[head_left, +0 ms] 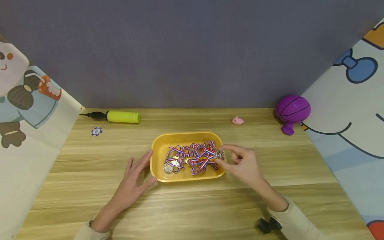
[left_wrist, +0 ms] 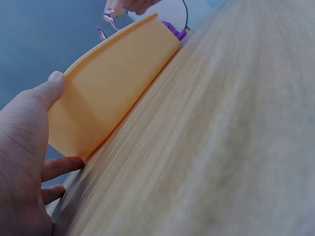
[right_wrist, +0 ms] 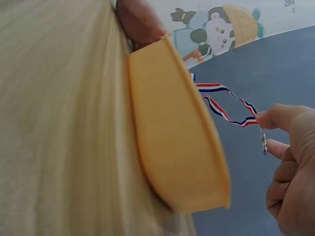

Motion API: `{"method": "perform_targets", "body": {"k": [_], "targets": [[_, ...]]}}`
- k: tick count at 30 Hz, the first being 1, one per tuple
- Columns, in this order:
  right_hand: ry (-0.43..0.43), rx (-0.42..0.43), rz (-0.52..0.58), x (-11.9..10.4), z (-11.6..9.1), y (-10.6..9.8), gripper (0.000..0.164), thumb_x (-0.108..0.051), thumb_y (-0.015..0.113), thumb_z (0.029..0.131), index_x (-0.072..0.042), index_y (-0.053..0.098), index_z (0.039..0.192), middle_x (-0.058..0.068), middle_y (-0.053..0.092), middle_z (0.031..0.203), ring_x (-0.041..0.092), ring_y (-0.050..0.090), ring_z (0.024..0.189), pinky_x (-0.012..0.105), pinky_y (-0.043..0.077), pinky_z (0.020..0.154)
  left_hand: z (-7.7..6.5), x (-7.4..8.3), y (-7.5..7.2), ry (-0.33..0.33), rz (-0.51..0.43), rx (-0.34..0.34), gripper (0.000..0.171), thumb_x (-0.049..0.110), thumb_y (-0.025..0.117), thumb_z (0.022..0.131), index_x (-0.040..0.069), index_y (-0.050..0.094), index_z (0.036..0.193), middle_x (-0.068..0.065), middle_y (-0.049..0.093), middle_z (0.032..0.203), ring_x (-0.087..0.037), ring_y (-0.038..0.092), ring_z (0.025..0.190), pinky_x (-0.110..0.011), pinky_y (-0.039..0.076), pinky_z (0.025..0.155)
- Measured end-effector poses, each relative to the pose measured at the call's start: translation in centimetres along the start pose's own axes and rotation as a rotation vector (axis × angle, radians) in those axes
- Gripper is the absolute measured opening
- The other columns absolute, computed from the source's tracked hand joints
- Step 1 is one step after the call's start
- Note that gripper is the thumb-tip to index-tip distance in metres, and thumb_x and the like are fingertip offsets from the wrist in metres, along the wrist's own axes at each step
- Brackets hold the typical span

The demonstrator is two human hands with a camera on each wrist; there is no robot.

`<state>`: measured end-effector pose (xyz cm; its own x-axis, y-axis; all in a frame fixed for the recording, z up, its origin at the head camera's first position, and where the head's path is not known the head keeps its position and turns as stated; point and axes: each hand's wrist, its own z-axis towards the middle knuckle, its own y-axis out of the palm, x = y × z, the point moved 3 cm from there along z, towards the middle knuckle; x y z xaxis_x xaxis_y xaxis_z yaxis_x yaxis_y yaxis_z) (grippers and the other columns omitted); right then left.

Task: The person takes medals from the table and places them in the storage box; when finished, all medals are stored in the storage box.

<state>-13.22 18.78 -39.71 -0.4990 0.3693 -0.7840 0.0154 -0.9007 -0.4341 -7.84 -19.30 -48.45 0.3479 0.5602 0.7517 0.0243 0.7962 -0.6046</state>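
Observation:
A yellow plastic basin [head_left: 159,150] stands on the wooden table, with several medals on red, white and blue ribbons [head_left: 199,155] tangled inside. My right hand [head_left: 244,165] pinches a silver medal [head_left: 220,155] between thumb and forefinger over the basin's right end. In the right wrist view that medal [right_wrist: 264,141] hangs above the rim, and its ribbon [right_wrist: 229,93] trails back into the basin. My left hand [head_left: 132,185] touches the basin's left end, fingers spread and fairly straight, thumb at the near corner. Another silver medal [head_left: 168,168] lies at the basin's left side.
Along the back are a yellow-green hand pump [head_left: 123,117], a pink pig figure [head_left: 238,120] and a purple ball [head_left: 293,109] with a small purple duck-like toy [head_left: 287,129] before it. A poker chip [head_left: 96,131] lies left; a black object [head_left: 268,225] sits by my right sleeve.

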Motion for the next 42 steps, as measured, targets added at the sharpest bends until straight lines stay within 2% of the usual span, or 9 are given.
{"method": "perform_targets", "body": {"k": [4, 9, 18, 25, 29, 37, 42], "targets": [[0.028, -0.050, -0.023, 0.9, -0.3, 0.6, 0.031, -0.001, 0.098, 0.080, -0.008, 0.086, 0.108, -0.011, 0.036, 0.058, -0.004, 0.028, 0.054, 0.019, 0.025, 0.042, 0.0, 0.0, 0.0, 0.002, 0.003, 0.001, 0.093, 0.029, 0.082, 0.101, 0.029, 0.030, 0.177, -0.010, 0.059, 0.163, -0.046, 0.039, 0.160, -0.072, -0.004, 0.134], [0.035, -0.099, -0.113, 1.7, -0.4, 1.1, 0.029, -0.009, 0.099, 0.082, -0.009, 0.087, 0.108, -0.017, 0.037, 0.059, -0.005, 0.028, 0.053, 0.016, 0.025, 0.044, 0.0, 0.0, -0.1, -0.004, 0.007, 0.001, 0.093, 0.029, 0.082, 0.101, 0.029, 0.030, 0.177, -0.010, 0.058, 0.164, -0.046, 0.039, 0.160, -0.072, -0.004, 0.134], [0.067, -0.191, -0.298, 2.0, -0.4, 1.7, 0.031, -0.023, 0.101, 0.082, -0.014, 0.089, 0.109, -0.019, 0.036, 0.056, -0.007, 0.027, 0.050, 0.018, 0.022, 0.045, 0.0, 0.1, 0.0, -0.004, 0.004, -0.002, 0.092, 0.030, 0.081, 0.101, 0.029, 0.029, 0.177, -0.010, 0.056, 0.166, -0.047, 0.039, 0.160, -0.071, -0.005, 0.134], [0.120, -0.277, -0.366, 1.7, 0.1, 2.0, 0.031, -0.028, 0.102, 0.081, -0.018, 0.090, 0.109, -0.019, 0.036, 0.054, -0.004, 0.029, 0.050, 0.020, 0.022, 0.047, 0.0, 0.2, -0.1, -0.006, 0.004, -0.003, 0.092, 0.030, 0.081, 0.101, 0.029, 0.029, 0.177, -0.011, 0.056, 0.165, -0.048, 0.039, 0.160, -0.071, -0.005, 0.135], [0.141, -0.282, -0.376, 1.4, 0.2, 2.1, 0.032, -0.028, 0.102, 0.081, -0.018, 0.091, 0.109, -0.019, 0.035, 0.053, -0.003, 0.028, 0.049, 0.021, 0.021, 0.046, 0.1, 0.2, 0.0, -0.009, 0.004, -0.007, 0.092, 0.030, 0.081, 0.101, 0.029, 0.029, 0.177, -0.011, 0.057, 0.165, -0.047, 0.039, 0.160, -0.071, -0.004, 0.135], [0.124, -0.258, -0.377, 1.5, 0.1, 2.2, 0.034, -0.030, 0.102, 0.081, -0.018, 0.091, 0.110, -0.020, 0.033, 0.052, -0.004, 0.025, 0.048, 0.020, 0.020, 0.046, 0.1, 0.2, -0.1, -0.013, 0.004, -0.010, 0.092, 0.028, 0.081, 0.102, 0.030, 0.029, 0.177, -0.011, 0.059, 0.163, -0.047, 0.040, 0.160, -0.071, -0.004, 0.135], [0.131, -0.256, -0.364, 1.5, 0.0, 2.2, 0.033, -0.030, 0.100, 0.084, -0.016, 0.090, 0.112, -0.017, 0.035, 0.052, -0.004, 0.026, 0.047, 0.021, 0.021, 0.045, 0.1, 0.2, -0.1, -0.014, 0.000, -0.009, 0.092, 0.028, 0.081, 0.102, 0.030, 0.029, 0.177, -0.012, 0.059, 0.163, -0.047, 0.039, 0.160, -0.071, -0.004, 0.135]]}}
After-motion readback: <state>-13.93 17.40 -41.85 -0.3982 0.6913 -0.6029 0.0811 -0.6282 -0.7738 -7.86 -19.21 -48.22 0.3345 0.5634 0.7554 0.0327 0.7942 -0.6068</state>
